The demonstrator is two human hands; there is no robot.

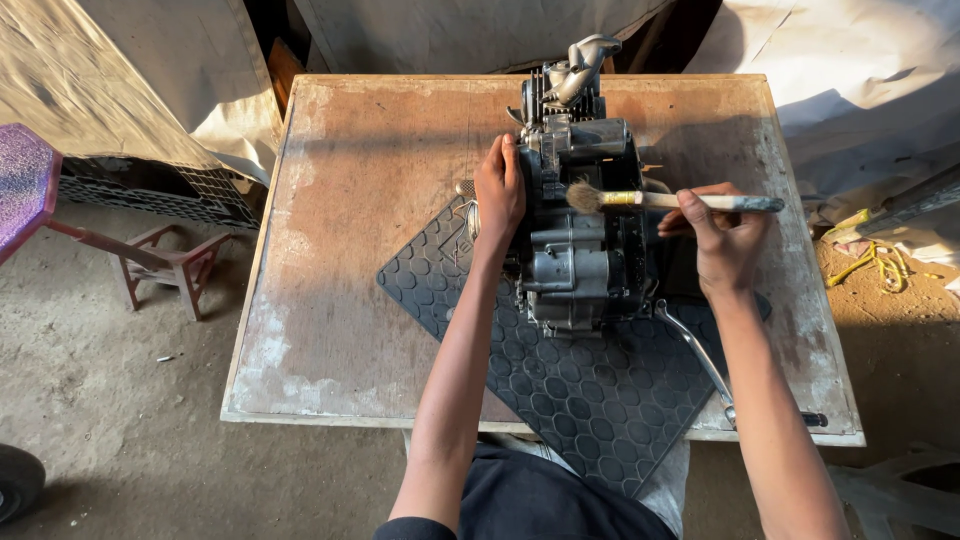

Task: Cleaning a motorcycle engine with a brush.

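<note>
Our left hand [499,190] steadies heavy, rigid engine [578,215], apparently open-palmed; our right hand [725,235] grips light brush [660,201] mid-handle.

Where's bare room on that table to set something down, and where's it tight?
Free: table left of the rubber mat, out to the left and far edges; a narrower strip at the right edge past the right hand. Crowded: the middle, with the engine, left hand, brush and kick lever.

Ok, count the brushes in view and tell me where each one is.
1. The brush is in the right hand, bristles over the top of the engine, which the left hand steadies. Others may be hidden behind the engine.
</note>
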